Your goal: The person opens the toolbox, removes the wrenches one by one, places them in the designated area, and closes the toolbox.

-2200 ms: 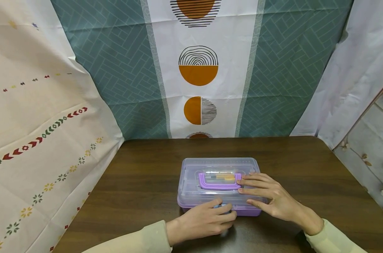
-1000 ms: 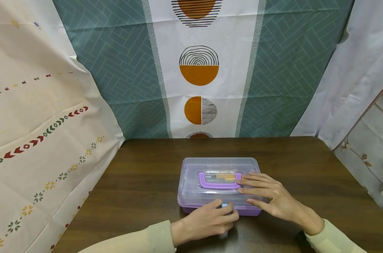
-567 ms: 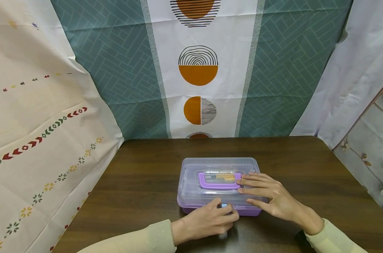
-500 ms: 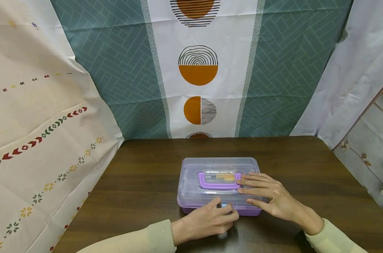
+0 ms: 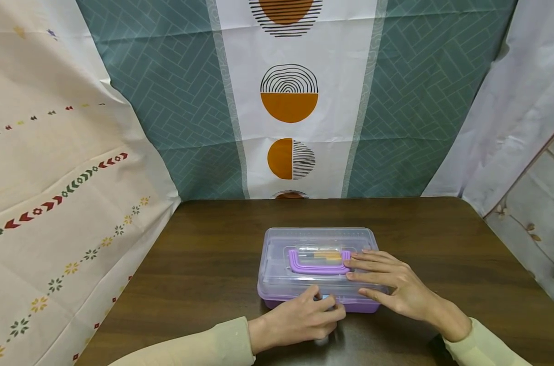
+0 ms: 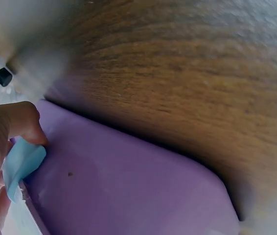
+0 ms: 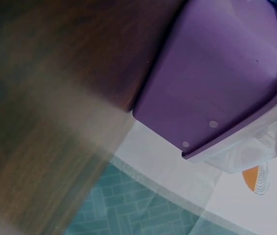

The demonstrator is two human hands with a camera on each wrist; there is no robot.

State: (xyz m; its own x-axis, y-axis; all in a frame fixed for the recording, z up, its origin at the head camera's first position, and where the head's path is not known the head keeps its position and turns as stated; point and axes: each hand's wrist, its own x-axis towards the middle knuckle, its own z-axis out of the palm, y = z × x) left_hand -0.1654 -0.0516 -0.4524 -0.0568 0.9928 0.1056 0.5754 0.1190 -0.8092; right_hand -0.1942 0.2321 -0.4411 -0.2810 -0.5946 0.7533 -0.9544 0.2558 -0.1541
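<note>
The purple box [image 5: 361, 308] sits flat on the bench [image 5: 203, 264], its clear lid [image 5: 275, 269] down. The left hand [image 5: 299, 318] pinches the light blue latch [image 6: 23, 159] at the near side; this grip is narrow. The right hand [image 5: 396, 285] has a wide grip and holds nothing: its fingers spread over the lid's right part, tips at the end of the handle [image 5: 320, 269].

The step in hand appears to be working the latch. Apply even force near the latch's middle. Brace the lid straight down with the right hand, since one-sided effort may slide or tilt the box. Avoid jerking; thin plastic may crack.
</note>
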